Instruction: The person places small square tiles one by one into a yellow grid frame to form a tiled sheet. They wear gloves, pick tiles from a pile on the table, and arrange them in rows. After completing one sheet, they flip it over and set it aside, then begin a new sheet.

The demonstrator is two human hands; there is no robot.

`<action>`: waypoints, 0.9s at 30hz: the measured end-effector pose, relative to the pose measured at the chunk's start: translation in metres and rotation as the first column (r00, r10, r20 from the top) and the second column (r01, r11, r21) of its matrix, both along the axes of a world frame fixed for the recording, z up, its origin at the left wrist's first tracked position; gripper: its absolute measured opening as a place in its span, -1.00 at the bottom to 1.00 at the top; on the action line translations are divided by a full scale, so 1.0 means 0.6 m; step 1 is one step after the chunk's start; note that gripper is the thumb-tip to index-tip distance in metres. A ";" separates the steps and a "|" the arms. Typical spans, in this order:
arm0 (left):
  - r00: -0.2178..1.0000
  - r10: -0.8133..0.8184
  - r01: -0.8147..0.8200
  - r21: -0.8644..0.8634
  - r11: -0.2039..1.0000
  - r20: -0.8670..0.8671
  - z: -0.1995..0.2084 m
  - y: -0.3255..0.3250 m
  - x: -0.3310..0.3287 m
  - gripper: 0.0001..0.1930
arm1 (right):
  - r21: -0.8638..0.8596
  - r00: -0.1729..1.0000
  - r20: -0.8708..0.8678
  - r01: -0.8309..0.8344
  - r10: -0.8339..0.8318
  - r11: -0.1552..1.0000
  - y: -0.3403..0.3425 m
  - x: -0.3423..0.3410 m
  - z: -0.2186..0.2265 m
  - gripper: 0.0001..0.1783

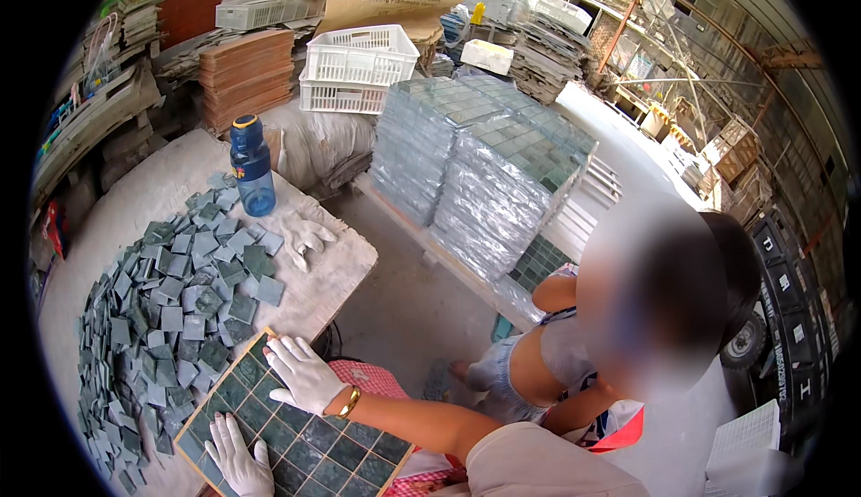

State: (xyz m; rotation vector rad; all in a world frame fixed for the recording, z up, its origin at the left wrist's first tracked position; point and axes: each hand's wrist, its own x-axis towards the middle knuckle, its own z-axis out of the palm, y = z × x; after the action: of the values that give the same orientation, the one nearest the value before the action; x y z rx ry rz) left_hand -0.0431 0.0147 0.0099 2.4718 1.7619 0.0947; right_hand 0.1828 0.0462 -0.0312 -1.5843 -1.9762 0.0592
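In the lower left of the frame, the tile grid (309, 434) inside a wood-edged tray (221, 387) looks filled wherever it shows, though its lower part is cut off; many loose tiles (170, 318) lie unplaced on the table (336, 264). The set squares are dark green, faintly veined, with pale seams. Left hand (240, 461) and right hand (307, 377) rest flat there, each grip released.

1. Your head carries this wide fisheye view, facing down and forward from above.
2. Nearest to it, at lower left and bottom centre, lie your left hand (238, 457) and right hand (305, 376).
3. The table (341, 259) spreads across the left, close by; the wrapped stack (489, 174) stands farther off, upper centre.
4. Dark curved borders ring your frame's corners.
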 end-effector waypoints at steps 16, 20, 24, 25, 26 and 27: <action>0.965 0.198 -0.208 0.043 0.977 0.173 -0.028 -0.205 -0.113 -0.29 | -0.150 0.928 0.296 -0.188 0.225 0.971 -0.085 -0.018 0.056 -0.16; 0.948 0.208 -0.218 0.012 0.976 0.242 -0.028 -0.240 -0.105 -0.30 | -0.255 0.849 0.250 -0.406 0.466 0.878 -0.116 -0.061 0.070 -0.11; 0.940 0.204 -0.211 -0.004 0.978 0.273 -0.024 -0.265 -0.100 -0.29 | -0.252 0.728 0.141 -0.629 0.671 0.736 -0.139 -0.143 0.064 -0.14; 0.937 0.208 -0.214 -0.011 0.977 0.279 -0.025 -0.273 -0.100 -0.28 | -0.237 0.710 0.134 -0.654 0.691 0.718 -0.141 -0.167 0.063 -0.15; 0.931 0.218 -0.222 -0.021 0.975 0.291 -0.027 -0.283 -0.100 -0.27 | -0.208 0.685 0.113 -0.692 0.719 0.692 -0.139 -0.187 0.057 -0.18; 0.933 0.233 -0.234 -0.030 0.972 0.276 -0.035 -0.294 -0.101 -0.26 | -0.185 0.667 0.103 -0.716 0.738 0.674 -0.134 -0.209 0.051 -0.18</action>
State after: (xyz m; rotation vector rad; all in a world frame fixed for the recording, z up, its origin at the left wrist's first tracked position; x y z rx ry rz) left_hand -0.1039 -0.1616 -0.0110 2.1124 1.9160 0.4413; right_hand 0.0571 -0.0340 -0.0005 -0.7639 -2.6815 0.3911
